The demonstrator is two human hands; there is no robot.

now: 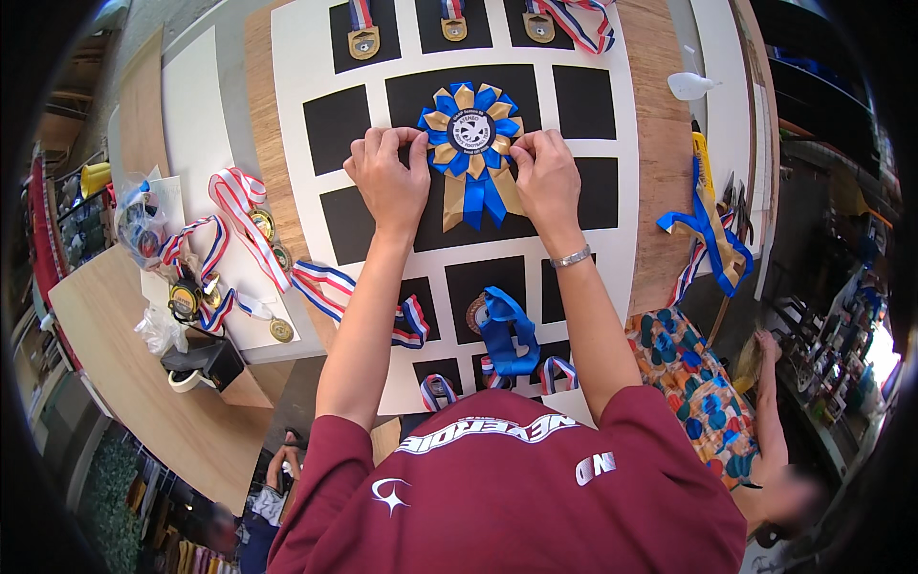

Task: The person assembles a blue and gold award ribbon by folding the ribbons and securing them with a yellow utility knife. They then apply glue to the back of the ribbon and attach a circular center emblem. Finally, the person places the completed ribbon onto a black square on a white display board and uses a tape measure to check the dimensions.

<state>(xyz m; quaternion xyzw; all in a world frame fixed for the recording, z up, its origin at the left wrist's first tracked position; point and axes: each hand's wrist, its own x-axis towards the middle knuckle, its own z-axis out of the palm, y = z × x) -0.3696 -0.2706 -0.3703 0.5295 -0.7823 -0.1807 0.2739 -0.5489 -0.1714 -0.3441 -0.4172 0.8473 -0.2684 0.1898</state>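
A blue and gold ribbon rosette with a round white centre and hanging tails lies over a large black panel of a white mat board. My left hand pinches its left edge, thumb and fingers together. At the opposite edge, my right hand, with a metal bracelet at the wrist, pinches the petals in the same way. Gold medals on striped ribbons lie on the black panels at the far side. Nearer my body, a medal with a blue ribbon rests on another panel.
Medals with striped ribbons are heaped at the left, near a black box. On the right lie a blue and gold ribbon, pliers and a white nozzle-shaped piece. Another person is at the lower right.
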